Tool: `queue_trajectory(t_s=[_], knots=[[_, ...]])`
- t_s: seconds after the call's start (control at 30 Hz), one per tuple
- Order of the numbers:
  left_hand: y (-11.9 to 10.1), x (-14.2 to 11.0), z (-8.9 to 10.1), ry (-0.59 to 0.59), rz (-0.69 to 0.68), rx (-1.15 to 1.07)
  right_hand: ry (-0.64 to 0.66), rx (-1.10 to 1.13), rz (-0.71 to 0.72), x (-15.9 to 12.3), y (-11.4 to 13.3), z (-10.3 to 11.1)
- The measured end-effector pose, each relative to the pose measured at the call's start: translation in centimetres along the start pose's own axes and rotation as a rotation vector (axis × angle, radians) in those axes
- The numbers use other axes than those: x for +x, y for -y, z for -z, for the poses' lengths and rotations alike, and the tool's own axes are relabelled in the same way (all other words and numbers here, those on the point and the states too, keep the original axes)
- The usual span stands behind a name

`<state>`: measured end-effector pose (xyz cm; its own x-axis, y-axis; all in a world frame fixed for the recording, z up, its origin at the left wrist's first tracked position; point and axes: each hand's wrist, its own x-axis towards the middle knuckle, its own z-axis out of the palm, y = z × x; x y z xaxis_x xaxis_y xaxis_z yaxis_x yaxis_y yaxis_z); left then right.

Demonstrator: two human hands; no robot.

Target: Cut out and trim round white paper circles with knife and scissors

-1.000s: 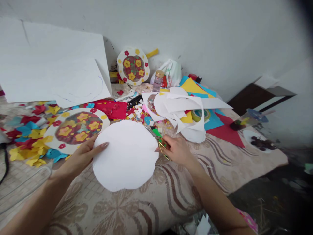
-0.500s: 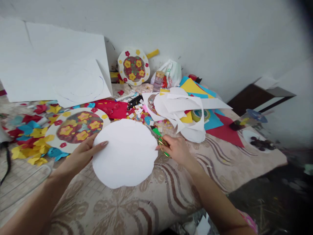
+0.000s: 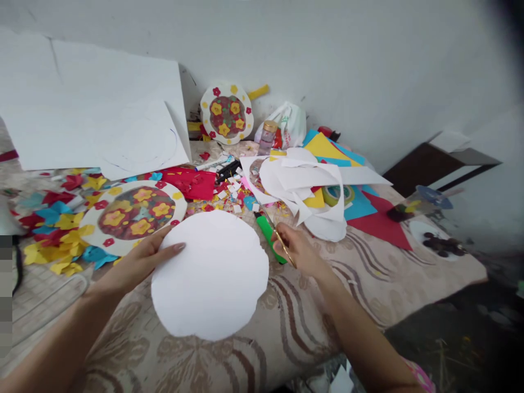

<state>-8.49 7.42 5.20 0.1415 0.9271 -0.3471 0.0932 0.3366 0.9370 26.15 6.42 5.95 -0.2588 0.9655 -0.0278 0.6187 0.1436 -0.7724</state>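
Note:
My left hand [image 3: 139, 262] pinches the left edge of a white scalloped paper disc [image 3: 210, 273], which hangs just above the patterned cloth [image 3: 286, 322]. My right hand [image 3: 301, 252] is closed around gold-handled scissors [image 3: 280, 237], held just right of the disc, blades pointing up and away. A green marker [image 3: 270, 237] lies under the scissors. A finished disc with red and yellow flowers [image 3: 133, 214] lies left of my left hand.
Large white sheets [image 3: 94, 117] lean on the wall at the left. A second flower disc [image 3: 226, 113], a small jar [image 3: 267, 136] and a plastic bag [image 3: 286, 123] stand at the back. White offcuts [image 3: 303, 180], coloured paper [image 3: 360, 202] and a tape roll [image 3: 333, 192] lie right. Paper scraps [image 3: 53, 229] lie left.
The scissors have come off the disc's right edge and are lifted slightly. The disc has shifted a little lower and toward me in my left hand.

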Motion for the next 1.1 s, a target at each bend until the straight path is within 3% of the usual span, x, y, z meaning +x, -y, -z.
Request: queue_trajectory(t_s=[0.1,0.33,0.57,1.1], knots=[[-0.1,-0.2,0.4,0.132,0.062,0.025,0.057,-0.068,0.054,-0.2,0.6,0.1],[-0.3,-0.4,0.6,0.175,0.032,0.117,0.140,-0.222,0.115,-0.5,0.8,-0.2],[-0.2,0.1,1.2,0.324,-0.027,0.353,0.194,-0.445,0.159,-0.7,1.1,-0.4],[-1.2,-0.5,0.7,0.324,-0.123,0.501,0.193,-0.494,0.181,-0.5,0.7,-0.5]])
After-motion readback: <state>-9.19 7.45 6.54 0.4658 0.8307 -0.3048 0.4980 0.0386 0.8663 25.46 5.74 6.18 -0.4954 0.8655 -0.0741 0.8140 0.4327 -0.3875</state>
